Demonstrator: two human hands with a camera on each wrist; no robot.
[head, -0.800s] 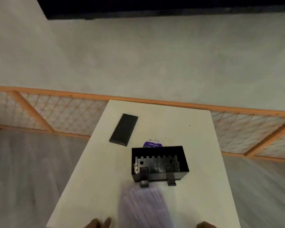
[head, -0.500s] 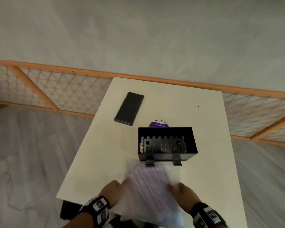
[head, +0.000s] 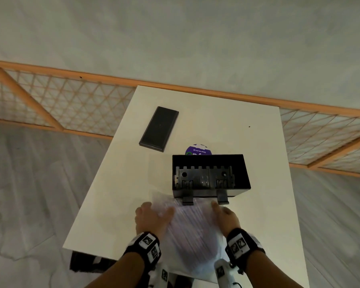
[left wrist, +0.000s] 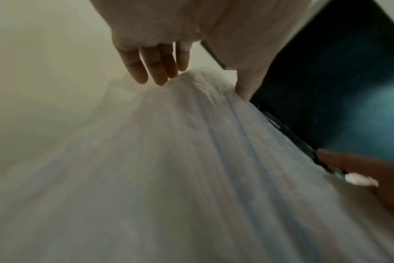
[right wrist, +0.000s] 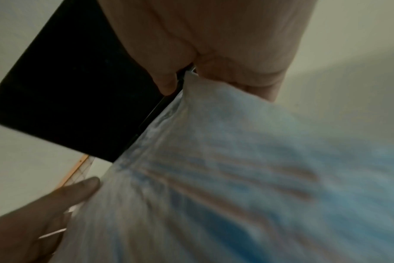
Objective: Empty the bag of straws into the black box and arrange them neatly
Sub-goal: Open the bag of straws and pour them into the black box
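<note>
A clear plastic bag of thin straws (head: 192, 231) lies on the white table (head: 116, 194), its far end touching the near wall of the open black box (head: 206, 193). My left hand (head: 154, 213) grips the bag's far left corner, thumb over the top. My right hand (head: 220, 210) pinches the far right corner beside the box's latches. In the left wrist view the fingers (left wrist: 155, 67) stand behind the bag (left wrist: 191, 160), next to the box (left wrist: 337, 80). In the right wrist view thumb and fingers (right wrist: 261, 87) pinch the bag (right wrist: 236, 160). Inside the box only a notched metal insert shows.
A flat black lid (head: 159, 128) lies at the table's far left. A round purple-topped item (head: 199, 149) sits right behind the box. An orange lattice rail (head: 71, 100) runs past the table's far edge. Grey floor lies on both sides.
Both hands have come into view and pushed the bag forward, so its far end now meets the box's near wall. The head view has tilted downward.
</note>
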